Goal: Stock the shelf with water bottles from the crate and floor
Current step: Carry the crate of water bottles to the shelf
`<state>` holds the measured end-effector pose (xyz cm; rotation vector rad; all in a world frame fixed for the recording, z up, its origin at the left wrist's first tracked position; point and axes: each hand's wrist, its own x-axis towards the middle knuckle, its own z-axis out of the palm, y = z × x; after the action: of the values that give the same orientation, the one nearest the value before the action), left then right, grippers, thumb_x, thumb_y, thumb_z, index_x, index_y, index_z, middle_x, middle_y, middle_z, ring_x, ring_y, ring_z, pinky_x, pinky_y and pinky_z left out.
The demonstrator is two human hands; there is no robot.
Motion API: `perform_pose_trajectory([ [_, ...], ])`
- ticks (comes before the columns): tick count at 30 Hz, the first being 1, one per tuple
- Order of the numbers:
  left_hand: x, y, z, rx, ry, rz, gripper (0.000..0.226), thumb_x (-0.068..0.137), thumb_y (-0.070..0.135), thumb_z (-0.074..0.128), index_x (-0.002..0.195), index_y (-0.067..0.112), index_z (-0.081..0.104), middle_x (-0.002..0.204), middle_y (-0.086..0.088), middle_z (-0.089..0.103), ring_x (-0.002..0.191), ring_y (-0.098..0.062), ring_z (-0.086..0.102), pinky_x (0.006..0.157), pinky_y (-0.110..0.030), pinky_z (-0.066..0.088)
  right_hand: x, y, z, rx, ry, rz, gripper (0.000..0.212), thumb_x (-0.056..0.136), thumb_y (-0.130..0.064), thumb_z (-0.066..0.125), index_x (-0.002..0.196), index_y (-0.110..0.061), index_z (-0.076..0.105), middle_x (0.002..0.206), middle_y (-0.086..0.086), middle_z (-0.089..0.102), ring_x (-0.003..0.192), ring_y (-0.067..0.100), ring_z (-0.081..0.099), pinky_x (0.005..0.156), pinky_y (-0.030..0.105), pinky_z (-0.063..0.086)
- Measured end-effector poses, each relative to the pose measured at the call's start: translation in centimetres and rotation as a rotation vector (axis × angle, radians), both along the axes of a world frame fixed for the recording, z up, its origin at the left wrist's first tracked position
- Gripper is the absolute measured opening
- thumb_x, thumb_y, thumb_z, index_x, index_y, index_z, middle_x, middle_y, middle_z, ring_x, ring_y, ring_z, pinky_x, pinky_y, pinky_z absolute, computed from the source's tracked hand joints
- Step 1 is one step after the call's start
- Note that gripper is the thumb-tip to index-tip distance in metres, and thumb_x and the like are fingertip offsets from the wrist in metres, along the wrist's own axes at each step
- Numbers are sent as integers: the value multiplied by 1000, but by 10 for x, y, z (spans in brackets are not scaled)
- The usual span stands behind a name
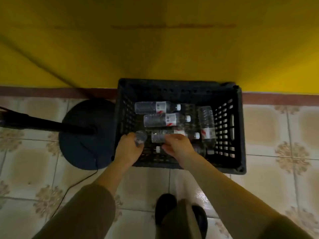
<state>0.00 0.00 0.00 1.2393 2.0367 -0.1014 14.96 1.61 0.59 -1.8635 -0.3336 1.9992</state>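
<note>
Your left hand (128, 149) grips a bottle (141, 138) and your right hand (177, 145) curls around a second bottle (158, 137), both inside the crate (240, 128). Looks like early days: three more bottles (157, 107) lie in there, and the shelf is out of view.

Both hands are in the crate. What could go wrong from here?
1. The left hand grips a tilted bottle near its base end; it could slip on lifting.
2. The right hand lies over a lying bottle among loose ones; pulling it may roll them.
3. The stand base and cable sit beside the crate: possible trip hazard.
</note>
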Motion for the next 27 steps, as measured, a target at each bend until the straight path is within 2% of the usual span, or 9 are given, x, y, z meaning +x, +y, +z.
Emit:
perform_pose_trajectory([
  [7,-9,15,-89,-366,305,-402,78,77,40,68,139,11,31,136,-15,42,123,-33,44,98,-41,42,-62,12,-111,-245,237,-37,40,101,-15,34,139,-3,37,140,21,45,127,36,45,103,41,41],
  [9,-12,18,-96,-420,386,-446,72,81,34,65,140,12,30,136,-15,43,122,-32,46,96,-40,43,-73,10,-133,-298,295,-36,46,102,-16,32,147,-9,25,144,19,40,129,36,43,106,45,39],
  [11,-13,24,-97,-390,378,-412,57,84,29,61,134,12,38,131,-14,49,116,-30,52,88,-37,46,-80,11,-142,-311,292,6,45,102,-14,30,146,-8,27,144,19,42,127,34,46,106,45,39],
  [13,-12,29,-83,-334,292,-326,47,85,31,57,126,10,45,123,-13,55,107,-29,57,79,-34,47,-78,11,-134,-155,149,222,38,100,-11,32,136,-3,42,138,20,48,118,31,51,107,42,40],
  [15,-8,35,-63,-323,179,-233,48,82,35,60,122,11,48,118,-12,57,102,-29,58,79,-32,47,-61,11,-119,160,-17,486,36,97,-7,41,133,-5,45,136,14,50,121,28,49,109,37,36],
  [17,-1,38,-37,-333,103,-204,50,80,36,63,121,12,48,116,-10,56,100,-27,57,79,-29,45,-39,10,-98,388,-96,700,49,92,-5,51,139,-7,38,139,12,46,129,25,43,110,31,32],
  [20,13,43,9,-328,-34,-170,44,76,27,68,114,15,50,101,-5,55,88,-20,53,72,-27,43,-10,4,-68,531,-208,964,84,81,-2,66,149,-16,17,153,9,24,140,26,26,115,32,25],
  [23,35,46,55,-274,-210,-94,31,75,20,70,98,21,50,80,4,51,76,-14,53,63,-24,44,10,1,-35,617,-377,1038,92,78,-16,72,149,-19,14,155,6,17,143,25,18,116,35,22],
  [27,57,50,85,-233,-199,-177,36,71,23,73,99,20,51,91,0,54,79,-16,55,66,-27,48,37,3,1,654,-413,965,82,76,-24,75,143,-16,29,149,6,31,138,24,27,111,34,26],
])
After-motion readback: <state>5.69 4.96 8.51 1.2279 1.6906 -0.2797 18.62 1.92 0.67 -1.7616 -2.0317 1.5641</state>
